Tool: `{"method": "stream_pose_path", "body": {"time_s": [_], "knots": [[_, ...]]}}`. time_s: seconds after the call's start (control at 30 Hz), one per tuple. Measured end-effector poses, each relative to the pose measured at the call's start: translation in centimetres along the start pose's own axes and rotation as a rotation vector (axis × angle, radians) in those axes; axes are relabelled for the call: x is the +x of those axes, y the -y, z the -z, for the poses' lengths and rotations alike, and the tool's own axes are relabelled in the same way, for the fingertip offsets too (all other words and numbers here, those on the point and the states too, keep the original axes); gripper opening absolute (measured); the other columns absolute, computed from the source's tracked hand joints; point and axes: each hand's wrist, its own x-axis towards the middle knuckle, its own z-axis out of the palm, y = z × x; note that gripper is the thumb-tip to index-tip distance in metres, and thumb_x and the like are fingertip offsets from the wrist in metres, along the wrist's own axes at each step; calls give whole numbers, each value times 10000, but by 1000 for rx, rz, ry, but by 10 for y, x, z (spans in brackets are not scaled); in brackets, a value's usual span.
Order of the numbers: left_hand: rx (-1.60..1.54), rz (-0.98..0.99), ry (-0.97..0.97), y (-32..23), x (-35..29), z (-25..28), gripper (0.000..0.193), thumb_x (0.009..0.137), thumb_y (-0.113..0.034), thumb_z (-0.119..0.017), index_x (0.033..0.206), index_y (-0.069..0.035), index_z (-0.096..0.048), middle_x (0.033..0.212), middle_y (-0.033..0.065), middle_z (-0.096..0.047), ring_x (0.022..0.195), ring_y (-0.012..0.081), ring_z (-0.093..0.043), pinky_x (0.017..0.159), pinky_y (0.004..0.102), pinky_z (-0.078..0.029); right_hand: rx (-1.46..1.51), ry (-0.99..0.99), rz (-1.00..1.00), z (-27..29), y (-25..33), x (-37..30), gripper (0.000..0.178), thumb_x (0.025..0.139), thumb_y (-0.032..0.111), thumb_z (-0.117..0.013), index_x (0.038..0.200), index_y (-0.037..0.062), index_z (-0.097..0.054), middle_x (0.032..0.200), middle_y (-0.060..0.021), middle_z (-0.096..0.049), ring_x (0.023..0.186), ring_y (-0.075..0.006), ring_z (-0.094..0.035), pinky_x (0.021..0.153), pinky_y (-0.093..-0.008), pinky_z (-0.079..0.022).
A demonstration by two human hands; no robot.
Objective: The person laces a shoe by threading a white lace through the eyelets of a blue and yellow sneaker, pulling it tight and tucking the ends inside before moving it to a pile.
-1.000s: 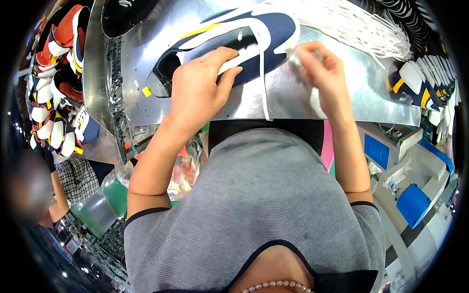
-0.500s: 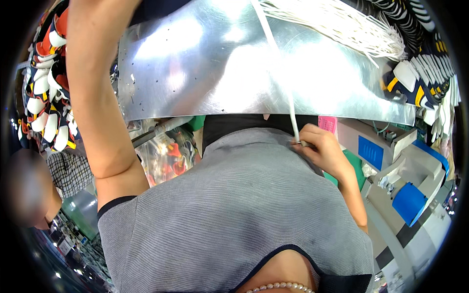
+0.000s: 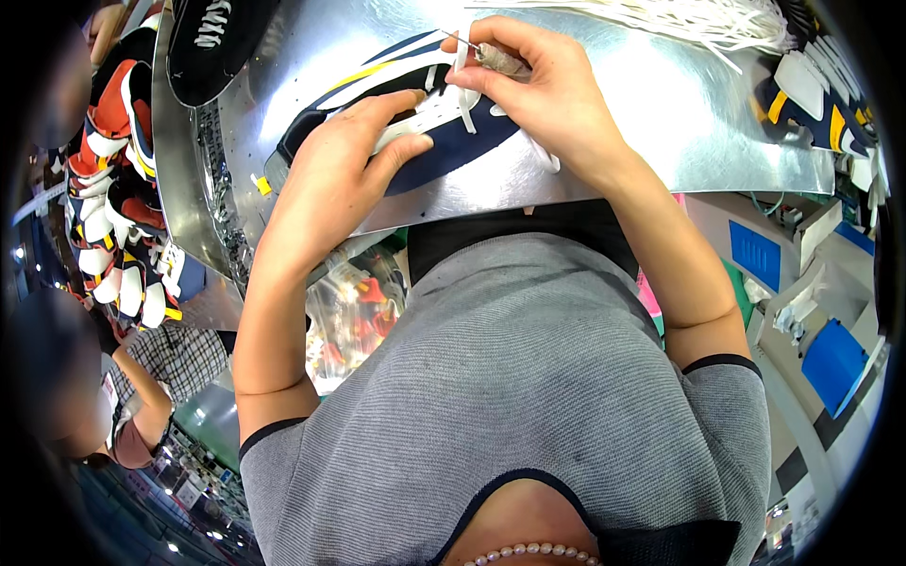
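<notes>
A navy shoe [image 3: 429,172] with white and yellow stripes lies on its side on the metal tabletop. My left hand [image 3: 342,162] grips it, thumb and fingers on either side of its white eyelet strip. In my right hand [image 3: 552,90] is an awl [image 3: 500,60] with a thin metal shaft and a wrapped, pale handle. Between that hand's fingertips, at the eyelets, runs a white shoelace [image 3: 462,55]. Part of the lace hangs over the shoe's side. Whether the awl's tip is hooked, I cannot tell.
The metal table [image 3: 661,141] carries a bundle of white laces [image 3: 698,21] at the back right. Beyond the table's left edge, a black laced shoe [image 3: 209,47] sits on a belt. Shoe uppers are stacked left [image 3: 118,217] and right [image 3: 821,104]. A person [image 3: 142,396] sits at left.
The navy shoe is now in front of me. My left hand has come down onto it from the upper left. My right hand has risen from the table edge with the awl and lace.
</notes>
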Motion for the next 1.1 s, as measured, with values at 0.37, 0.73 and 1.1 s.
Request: {"method": "stream_pose_path", "body": {"time_s": [0.37, 0.73, 1.1], "knots": [[108, 110, -73, -9, 32, -22, 260, 908, -367, -666, 915, -121, -750, 756, 71, -696, 699, 284, -668, 635, 383, -506, 104, -150, -109, -2, -3, 6, 255, 884, 178, -724, 1065, 19, -641, 827, -73, -698, 743, -166, -652, 677, -304, -513], [72, 104, -149, -4, 38, -29, 255, 913, -356, -671, 869, -115, -745, 695, 48, -678, 618, 260, -647, 592, 364, -499, -154, 20, -156, 15, 5, -44, 158, 902, 127, -689, 953, -2, -612, 733, -123, -679, 634, -247, -657, 619, -337, -509], [-184, -5, 8, -2, 32, -24, 289, 829, -92, -770, 1069, 39, -675, 885, 106, -716, 762, 148, -648, 739, 285, -517, -376, -81, 11, 0, -6, -38, 167, 877, 104, -692, 947, 3, -580, 719, -157, -672, 678, -346, -678, 626, -411, -528]]}}
